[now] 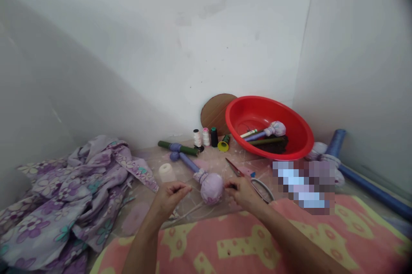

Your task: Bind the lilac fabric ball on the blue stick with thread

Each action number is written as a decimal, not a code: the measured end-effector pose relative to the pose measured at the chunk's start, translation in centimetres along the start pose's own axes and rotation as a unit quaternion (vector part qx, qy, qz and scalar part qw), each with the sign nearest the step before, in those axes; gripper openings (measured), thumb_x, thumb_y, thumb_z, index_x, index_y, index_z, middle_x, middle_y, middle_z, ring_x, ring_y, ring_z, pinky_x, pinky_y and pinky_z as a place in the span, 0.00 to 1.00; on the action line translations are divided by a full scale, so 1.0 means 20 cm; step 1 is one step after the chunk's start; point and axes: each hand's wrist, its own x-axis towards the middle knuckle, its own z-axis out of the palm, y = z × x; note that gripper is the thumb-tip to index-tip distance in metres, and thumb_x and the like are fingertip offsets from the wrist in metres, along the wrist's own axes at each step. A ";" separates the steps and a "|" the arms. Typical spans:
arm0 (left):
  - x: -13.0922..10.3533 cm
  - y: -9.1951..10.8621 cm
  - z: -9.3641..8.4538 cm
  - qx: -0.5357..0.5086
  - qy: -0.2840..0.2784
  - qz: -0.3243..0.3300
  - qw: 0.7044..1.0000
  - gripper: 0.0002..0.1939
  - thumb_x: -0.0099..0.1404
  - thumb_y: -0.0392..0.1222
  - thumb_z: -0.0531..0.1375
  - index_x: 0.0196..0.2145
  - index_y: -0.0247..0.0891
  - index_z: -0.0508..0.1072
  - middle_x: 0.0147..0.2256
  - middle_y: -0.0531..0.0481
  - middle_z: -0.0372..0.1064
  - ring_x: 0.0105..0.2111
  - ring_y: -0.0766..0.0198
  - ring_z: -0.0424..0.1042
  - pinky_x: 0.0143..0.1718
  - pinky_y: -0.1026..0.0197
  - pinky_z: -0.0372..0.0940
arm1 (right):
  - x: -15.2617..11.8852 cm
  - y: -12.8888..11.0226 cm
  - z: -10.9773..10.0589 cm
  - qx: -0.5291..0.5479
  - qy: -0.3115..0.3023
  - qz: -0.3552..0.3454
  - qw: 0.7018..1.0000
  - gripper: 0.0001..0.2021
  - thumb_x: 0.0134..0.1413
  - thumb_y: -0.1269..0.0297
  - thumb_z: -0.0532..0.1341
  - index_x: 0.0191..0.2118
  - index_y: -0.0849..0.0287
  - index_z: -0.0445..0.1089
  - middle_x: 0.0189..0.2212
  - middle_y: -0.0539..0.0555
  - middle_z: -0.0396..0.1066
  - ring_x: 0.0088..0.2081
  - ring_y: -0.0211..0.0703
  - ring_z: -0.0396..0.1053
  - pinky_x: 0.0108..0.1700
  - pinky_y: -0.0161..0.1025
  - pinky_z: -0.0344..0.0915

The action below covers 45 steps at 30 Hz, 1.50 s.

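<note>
My left hand (174,193) is closed, with thumb and forefinger pinched together. My right hand (240,192) also pinches, its fingertips pointing left. Anything between the fingers is too small to make out. Between the two hands lies a lavender cloth-covered ball (211,188), gathered at its neck onto a purple-wrapped stick (189,162). At the stick's far end, a green stick (186,149) lies crosswise with a purple wrapping around it. A white spool (165,172) stands just behind my left hand. Scissors (263,190) lie beside my right hand, partly hidden by it.
Crumpled floral cloth (99,184) is heaped at left. Several thread spools (205,137) and a cardboard disc (215,113) are near the wall. A tilted red basin (299,136) holds another ball-ended stick. A blue-wrapped pole (373,186) lies at right, near a blurred-out patch. Pink-yellow cloth (231,244) covers the front.
</note>
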 end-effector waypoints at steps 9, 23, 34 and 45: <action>0.00 0.01 0.01 -0.003 -0.006 0.000 1.000 0.15 0.50 0.49 0.56 0.17 0.34 0.68 0.16 0.57 0.50 0.19 0.71 0.49 0.20 0.67 0.45 | -0.01 0.02 0.07 0.141 0.002 0.072 0.987 0.04 0.37 0.66 0.55 0.23 0.60 0.61 0.12 0.44 0.59 0.14 0.33 0.58 0.17 0.31 0.56; 0.02 0.01 0.03 0.032 -0.009 0.022 0.999 0.15 0.53 0.49 0.55 0.19 0.34 0.70 0.15 0.56 0.57 0.19 0.69 0.55 0.21 0.68 0.50 | -0.02 0.05 0.04 0.146 -0.006 0.090 0.985 0.06 0.35 0.69 0.55 0.22 0.63 0.68 0.11 0.44 0.59 0.12 0.30 0.57 0.14 0.28 0.52; 0.11 -0.07 0.18 0.105 -0.085 0.153 0.979 0.11 0.57 0.42 0.54 0.26 0.39 0.76 0.42 0.45 0.71 0.45 0.58 0.66 0.44 0.61 0.58 | -0.01 -0.03 0.04 0.150 0.014 0.086 0.985 0.05 0.36 0.68 0.57 0.18 0.63 0.66 0.10 0.44 0.57 0.12 0.30 0.55 0.14 0.28 0.52; 0.09 -0.05 0.17 0.139 -0.060 0.165 0.975 0.10 0.57 0.43 0.55 0.27 0.40 0.76 0.44 0.47 0.70 0.44 0.58 0.67 0.43 0.62 0.59 | -0.04 -0.01 0.03 0.145 0.009 0.101 0.984 0.07 0.35 0.69 0.56 0.23 0.63 0.71 0.11 0.45 0.60 0.12 0.29 0.55 0.13 0.28 0.51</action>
